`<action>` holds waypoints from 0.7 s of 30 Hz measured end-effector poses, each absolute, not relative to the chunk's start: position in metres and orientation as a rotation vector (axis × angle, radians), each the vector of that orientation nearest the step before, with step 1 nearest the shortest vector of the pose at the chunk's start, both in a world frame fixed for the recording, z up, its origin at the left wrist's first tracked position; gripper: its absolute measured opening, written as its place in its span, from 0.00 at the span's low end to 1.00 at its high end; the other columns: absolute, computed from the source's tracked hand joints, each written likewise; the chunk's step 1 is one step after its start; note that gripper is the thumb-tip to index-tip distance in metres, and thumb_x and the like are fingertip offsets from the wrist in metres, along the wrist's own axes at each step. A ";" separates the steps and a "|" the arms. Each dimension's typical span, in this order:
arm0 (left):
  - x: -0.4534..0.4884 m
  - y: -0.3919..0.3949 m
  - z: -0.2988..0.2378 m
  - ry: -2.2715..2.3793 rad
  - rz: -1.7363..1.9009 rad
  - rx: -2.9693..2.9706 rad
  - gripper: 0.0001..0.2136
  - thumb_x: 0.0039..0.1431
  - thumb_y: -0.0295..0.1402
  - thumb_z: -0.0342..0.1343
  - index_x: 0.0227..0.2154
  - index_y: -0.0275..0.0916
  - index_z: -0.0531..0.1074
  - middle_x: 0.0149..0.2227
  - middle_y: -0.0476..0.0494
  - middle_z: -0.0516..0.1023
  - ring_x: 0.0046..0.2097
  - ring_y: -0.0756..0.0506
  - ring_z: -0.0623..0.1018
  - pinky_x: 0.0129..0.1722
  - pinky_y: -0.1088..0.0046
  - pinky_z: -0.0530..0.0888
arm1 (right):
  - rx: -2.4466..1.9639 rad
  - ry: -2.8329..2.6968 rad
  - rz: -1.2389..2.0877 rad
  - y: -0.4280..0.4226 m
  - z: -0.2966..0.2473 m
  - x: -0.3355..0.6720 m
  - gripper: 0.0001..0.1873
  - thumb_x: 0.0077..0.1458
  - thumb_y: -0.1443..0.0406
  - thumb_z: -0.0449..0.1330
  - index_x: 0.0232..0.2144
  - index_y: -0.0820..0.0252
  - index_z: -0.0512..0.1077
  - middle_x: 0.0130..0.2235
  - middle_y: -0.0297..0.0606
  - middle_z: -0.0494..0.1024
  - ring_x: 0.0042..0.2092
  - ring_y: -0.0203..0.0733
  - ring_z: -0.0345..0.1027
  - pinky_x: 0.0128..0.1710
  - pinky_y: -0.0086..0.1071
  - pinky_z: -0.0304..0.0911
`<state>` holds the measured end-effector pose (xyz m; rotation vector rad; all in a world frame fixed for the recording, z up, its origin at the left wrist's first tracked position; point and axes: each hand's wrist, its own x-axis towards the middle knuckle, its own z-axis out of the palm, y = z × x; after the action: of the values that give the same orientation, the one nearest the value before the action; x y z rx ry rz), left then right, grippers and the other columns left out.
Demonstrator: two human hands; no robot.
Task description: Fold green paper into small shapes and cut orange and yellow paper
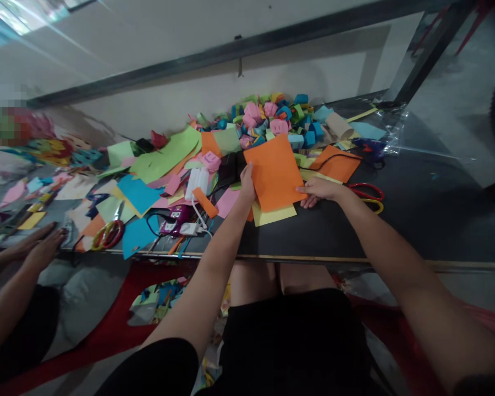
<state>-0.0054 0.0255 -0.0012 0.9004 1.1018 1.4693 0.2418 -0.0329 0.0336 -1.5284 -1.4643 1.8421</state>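
Note:
An orange paper sheet [274, 170] lies tilted on the dark table [416, 220], over a yellow sheet [274, 214]. My left hand [247, 184] grips the orange sheet's left edge, fingers closed on it. My right hand [319, 191] pinches its right lower edge, knuckles on the table. Both arms reach forward from my lap.
A heap of small folded paper pieces [272, 118] sits behind the sheet. Loose coloured sheets [165, 159] cover the left. Scissors with red and yellow handles [369, 195] lie right of my hand; another pair [107, 234] left. Another person's hands [41, 245] rest at far left.

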 end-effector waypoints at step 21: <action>-0.005 0.036 -0.019 1.000 1.474 1.125 0.21 0.49 0.50 0.72 0.36 0.37 0.78 0.40 0.41 0.83 0.44 0.42 0.82 0.46 0.64 0.79 | -1.424 -1.647 1.992 -0.033 0.041 0.244 0.36 0.44 0.35 0.67 0.28 0.64 0.82 0.30 0.49 0.85 0.28 0.43 0.80 0.25 0.28 0.73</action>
<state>-0.0047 0.0365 -0.0185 1.1254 1.0002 1.4735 0.2440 -0.0331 0.0405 -1.4237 -1.6470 1.9925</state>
